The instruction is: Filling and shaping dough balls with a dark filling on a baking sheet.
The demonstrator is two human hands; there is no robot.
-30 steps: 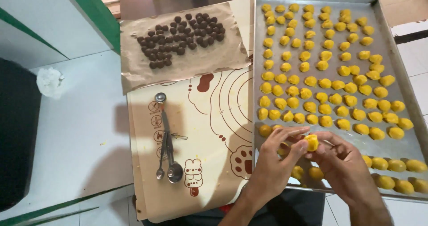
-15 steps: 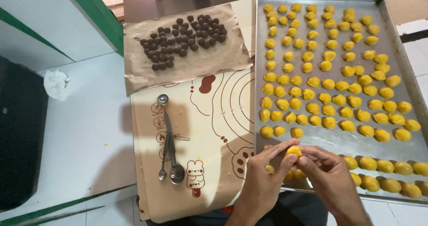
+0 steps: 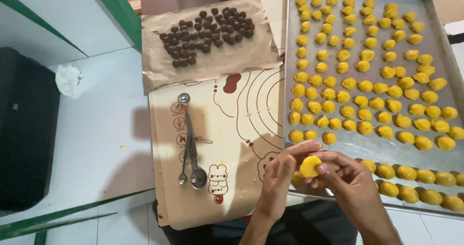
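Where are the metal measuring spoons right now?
The measuring spoons lie on the left part of the baking mat, below the paper of dark balls, left of both hands.

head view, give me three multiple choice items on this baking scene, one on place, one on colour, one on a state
1. Where do the measuring spoons lie?
A. on the baking mat
B. in the metal tray
C. on the brown paper

2. What colour is the dough piece between the hands?
A. dark brown
B. yellow
C. white

3. How is that dough piece held?
A. lying loose in the tray
B. pinched by fingers of both hands
C. resting on a spoon

Answers: 1 A, the spoons rest on the printed baking mat left of the metal tray. 2 B, it matches the yellow pieces in the tray. 3 B, the left hand and right hand both grip it.
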